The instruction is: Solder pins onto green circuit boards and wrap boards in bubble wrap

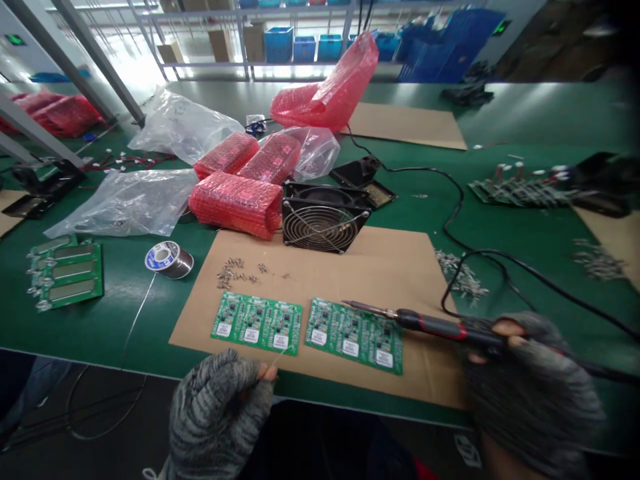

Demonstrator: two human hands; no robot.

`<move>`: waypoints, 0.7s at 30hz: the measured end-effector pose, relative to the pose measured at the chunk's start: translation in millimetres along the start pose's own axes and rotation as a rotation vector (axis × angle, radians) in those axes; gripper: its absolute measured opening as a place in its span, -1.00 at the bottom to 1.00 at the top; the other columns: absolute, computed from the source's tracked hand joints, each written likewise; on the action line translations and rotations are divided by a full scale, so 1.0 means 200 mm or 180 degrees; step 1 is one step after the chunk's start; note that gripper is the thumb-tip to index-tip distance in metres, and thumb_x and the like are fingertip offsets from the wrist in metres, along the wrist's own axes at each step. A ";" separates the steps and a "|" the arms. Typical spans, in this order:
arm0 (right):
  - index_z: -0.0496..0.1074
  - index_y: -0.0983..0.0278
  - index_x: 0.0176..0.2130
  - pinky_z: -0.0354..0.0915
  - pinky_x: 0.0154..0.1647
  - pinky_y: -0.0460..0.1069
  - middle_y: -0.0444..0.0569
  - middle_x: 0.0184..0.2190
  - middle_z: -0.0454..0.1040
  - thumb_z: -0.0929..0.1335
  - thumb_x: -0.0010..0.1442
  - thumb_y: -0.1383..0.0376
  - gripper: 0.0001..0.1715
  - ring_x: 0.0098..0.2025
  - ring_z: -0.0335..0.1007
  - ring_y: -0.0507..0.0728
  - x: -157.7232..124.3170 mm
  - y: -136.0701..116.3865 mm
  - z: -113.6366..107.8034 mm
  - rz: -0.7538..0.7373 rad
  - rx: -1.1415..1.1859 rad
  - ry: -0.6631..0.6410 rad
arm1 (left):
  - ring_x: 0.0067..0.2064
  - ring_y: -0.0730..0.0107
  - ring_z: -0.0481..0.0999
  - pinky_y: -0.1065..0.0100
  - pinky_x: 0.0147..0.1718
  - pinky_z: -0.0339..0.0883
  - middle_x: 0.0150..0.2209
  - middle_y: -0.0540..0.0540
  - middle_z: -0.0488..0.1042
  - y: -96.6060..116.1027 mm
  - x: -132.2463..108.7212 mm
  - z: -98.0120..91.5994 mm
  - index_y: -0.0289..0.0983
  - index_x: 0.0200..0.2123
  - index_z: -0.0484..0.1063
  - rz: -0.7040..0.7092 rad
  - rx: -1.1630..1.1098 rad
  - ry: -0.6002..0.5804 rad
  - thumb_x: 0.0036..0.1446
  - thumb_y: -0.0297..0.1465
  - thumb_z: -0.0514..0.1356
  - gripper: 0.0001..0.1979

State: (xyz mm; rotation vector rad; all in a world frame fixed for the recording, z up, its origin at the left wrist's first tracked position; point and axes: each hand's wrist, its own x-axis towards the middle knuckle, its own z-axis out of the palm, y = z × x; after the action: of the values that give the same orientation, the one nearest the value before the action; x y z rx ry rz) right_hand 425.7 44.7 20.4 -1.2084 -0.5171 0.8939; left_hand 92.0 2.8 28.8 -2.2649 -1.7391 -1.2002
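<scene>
My right hand, in a grey fingerless glove, grips a black and red soldering iron. Its metal tip points left, over the upper edge of the right green circuit board panel. My left hand, gloved alike, pinches a thin strand of solder wire at the mat's front edge. The strand's end reaches the lower right corner of the left circuit board panel. Both panels lie flat, side by side, on a brown cardboard sheet.
A solder spool stands left of the cardboard. Behind are a black fan, red bubble-wrapped packs and clear plastic bags. Small metal parts lie on the cardboard. A black cable curves along the right. More boards lie left.
</scene>
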 end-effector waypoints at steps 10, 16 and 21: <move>0.46 0.23 -0.44 0.30 -0.59 -0.13 -0.16 -0.58 0.39 0.45 -0.16 0.31 -0.84 -0.59 0.32 0.01 0.00 0.02 0.00 -0.0221 -0.0061 -0.0463 | -0.37 0.45 0.60 0.40 -0.35 0.49 -0.39 0.05 0.59 0.04 0.07 0.07 -0.16 -0.27 0.45 0.0254 -0.0041 -0.0275 0.22 -0.34 0.22 -0.96; 0.46 0.24 -0.43 0.28 -0.59 -0.13 -0.14 -0.58 0.38 0.44 -0.13 0.31 -0.85 -0.58 0.31 0.02 0.00 0.02 -0.01 -0.0188 -0.0110 -0.0515 | -0.38 0.46 0.60 0.42 -0.36 0.49 -0.39 0.05 0.59 0.04 0.08 0.08 -0.16 -0.28 0.46 0.0235 -0.0057 -0.0256 0.21 -0.35 0.23 -0.97; 0.44 0.23 -0.43 0.28 -0.58 -0.12 -0.14 -0.61 0.37 0.42 -0.11 0.31 -0.88 -0.59 0.30 0.03 0.00 0.02 -0.01 -0.0179 -0.0141 -0.0616 | -0.39 0.45 0.60 0.41 -0.36 0.49 -0.41 0.04 0.60 0.04 0.08 0.09 -0.17 -0.31 0.47 0.0236 0.0028 -0.0228 0.21 -0.35 0.23 -0.95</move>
State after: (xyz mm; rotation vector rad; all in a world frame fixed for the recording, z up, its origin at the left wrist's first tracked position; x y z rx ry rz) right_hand 426.5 44.8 16.8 -1.1475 -0.7263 0.9606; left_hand 108.6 21.3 29.0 -2.3727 -1.6632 -1.1089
